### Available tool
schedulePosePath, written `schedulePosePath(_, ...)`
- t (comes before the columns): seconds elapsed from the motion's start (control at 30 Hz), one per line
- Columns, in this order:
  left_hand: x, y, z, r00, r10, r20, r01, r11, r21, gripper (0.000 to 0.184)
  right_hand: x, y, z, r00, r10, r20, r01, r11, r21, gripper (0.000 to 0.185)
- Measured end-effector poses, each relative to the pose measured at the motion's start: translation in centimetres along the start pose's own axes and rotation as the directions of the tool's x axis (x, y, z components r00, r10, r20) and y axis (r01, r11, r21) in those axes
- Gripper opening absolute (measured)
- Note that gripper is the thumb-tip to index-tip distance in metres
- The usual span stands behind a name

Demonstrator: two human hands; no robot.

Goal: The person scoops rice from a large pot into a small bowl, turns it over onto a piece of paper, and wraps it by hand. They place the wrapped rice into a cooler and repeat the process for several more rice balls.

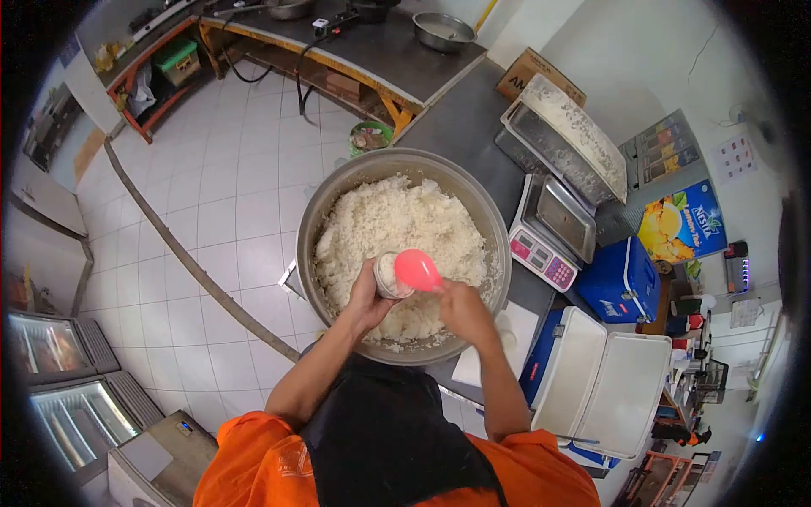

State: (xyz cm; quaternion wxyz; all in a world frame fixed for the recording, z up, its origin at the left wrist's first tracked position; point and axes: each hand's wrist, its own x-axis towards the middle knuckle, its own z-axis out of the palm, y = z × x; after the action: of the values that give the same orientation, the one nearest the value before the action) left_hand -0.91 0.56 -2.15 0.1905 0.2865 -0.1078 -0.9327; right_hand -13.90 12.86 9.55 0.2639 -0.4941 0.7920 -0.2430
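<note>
A big metal pot [405, 159] full of cooked white rice [397, 215] stands in front of me. Over the near part of the rice, my left hand [366, 302] is wrapped round a small cup [384, 272], tilted, with white rice showing in it. A pink rice scoop [416, 267] is gripped by its handle in my right hand [465, 311]. The scoop's bowl lies right at the cup's mouth and covers part of it. Whether the two touch, I cannot tell.
Right of the pot are a pink-and-white digital scale [545, 258], a rice-smeared metal pan [562, 139] and a blue cooler [619, 283]. An open cooler [570, 372] sits nearer me. A metal bowl [443, 32] rests on the far counter. A hose [190, 262] crosses the tiled floor.
</note>
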Motion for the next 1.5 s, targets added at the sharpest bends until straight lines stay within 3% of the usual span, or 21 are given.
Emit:
schedulePosePath(0.2,-1.0,1.0,1.1,1.0,0.001,0.03,-0.001,1.0,0.026,0.041,0.7,2.9,0.9,0.993,-0.096,-0.073,0.102,0.991,0.087,0.025)
schedulePosePath(0.23,-1.6,1.3,1.1,0.999,0.028,0.022,-0.026,0.996,-0.086,0.042,0.1,3.2,0.5,0.993,-0.09,-0.074,0.097,0.991,0.096,0.025)
schedulePosePath(0.27,-1.8,1.6,1.2,0.998,0.065,0.014,-0.06,0.977,-0.202,0.042,-0.2,3.5,-0.3,0.982,0.189,0.005,-0.171,0.873,0.456,0.028)
schedulePosePath(0.3,-2.0,2.0,1.2,0.993,0.108,0.054,-0.096,0.976,-0.194,0.041,-0.1,3.5,-0.8,0.899,0.401,0.176,-0.396,0.575,0.716,0.032)
schedulePosePath(0.33,-1.8,1.9,1.1,0.992,0.114,0.055,-0.101,0.976,-0.195,0.041,-0.2,3.7,0.3,0.901,0.396,0.176,-0.393,0.578,0.715,0.032)
schedulePosePath(0.4,-1.0,1.1,0.5,0.994,0.105,0.016,-0.102,0.985,-0.137,0.041,-0.3,4.1,4.5,0.976,0.213,0.041,-0.202,0.824,0.53,0.037)
schedulePosePath(0.43,-0.4,0.8,-0.4,0.994,0.105,0.015,-0.102,0.986,-0.133,0.041,-0.1,3.4,5.8,0.989,0.049,-0.14,0.015,0.907,0.422,0.036)
schedulePosePath(0.53,0.4,0.7,-1.4,0.991,0.043,0.128,-0.034,0.997,-0.071,0.041,0.2,2.6,4.3,0.998,0.01,0.062,-0.022,0.978,0.205,0.036)
schedulePosePath(0.63,-1.0,1.4,-0.1,0.993,-0.009,0.114,0.004,0.999,0.044,0.042,0.6,2.5,-0.5,0.965,0.028,0.262,-0.095,0.964,0.249,0.036)
schedulePosePath(0.77,-1.6,1.4,0.2,0.998,-0.03,0.046,0.027,0.998,0.063,0.043,1.2,2.9,-0.8,0.992,0.011,0.129,-0.063,0.913,0.403,0.034)
schedulePosePath(0.83,-1.2,1.4,-0.1,0.996,-0.045,0.082,0.039,0.997,0.068,0.044,2.0,3.4,1.2,0.962,-0.262,0.077,0.239,0.944,0.227,0.035)
schedulePosePath(0.87,-1.0,1.4,-0.5,0.997,-0.02,0.077,0.019,1.0,0.014,0.043,2.1,4.0,0.7,0.96,-0.269,0.076,0.247,0.943,0.222,0.035)
schedulePosePath(0.93,-1.4,1.5,-1.0,0.998,-0.007,0.062,0.009,0.999,-0.033,0.043,1.0,3.2,-1.4,0.979,-0.034,0.202,-0.055,0.905,0.421,0.036)
schedulePosePath(0.97,-1.5,1.5,-0.9,0.998,0.01,0.069,-0.005,0.998,-0.067,0.043,1.1,3.8,-1.9,0.978,-0.037,0.203,-0.053,0.906,0.42,0.036)
schedulePosePath(1.03,-1.7,1.6,-0.8,0.997,0.025,0.075,-0.017,0.995,-0.102,0.042,1.3,5.5,-2.1,0.869,0.212,0.448,-0.494,0.314,0.811,0.036)
schedulePosePath(1.13,-1.2,1.7,-0.6,0.998,-0.025,0.055,0.033,0.989,-0.144,0.04,1.3,6.2,1.3,0.796,0.236,0.558,-0.604,0.248,0.757,0.042)
schedulePosePath(1.17,-0.8,1.5,-0.7,0.998,-0.017,0.063,0.021,0.998,-0.064,0.04,1.2,5.8,2.7,0.794,0.234,0.562,-0.607,0.249,0.754,0.042)
schedulePosePath(1.23,-0.8,1.4,-0.5,0.998,-0.011,0.06,0.01,1.0,0.012,0.04,0.7,4.8,5.1,1.0,0.01,0.023,-0.019,0.907,0.421,0.04)
schedulePosePath(1.27,-0.9,1.4,-0.3,0.999,-0.03,0.02,0.029,0.997,0.072,0.039,0.6,4.9,4.9,1.0,0.013,0.026,-0.023,0.905,0.424,0.04)
schedulePosePath(1.33,-0.7,1.3,0.0,0.999,-0.046,-0.015,0.047,0.99,0.135,0.039,0.8,3.8,3.0,0.996,-0.051,0.076,0.044,0.995,0.09,0.031)
schedulePosePath(1.5,-1.0,1.5,0.2,0.994,-0.11,-0.013,0.111,0.981,0.158,0.04,0.1,-0.4,1.9,1.0,-0.031,0.006,0.031,0.999,0.033,0.028)
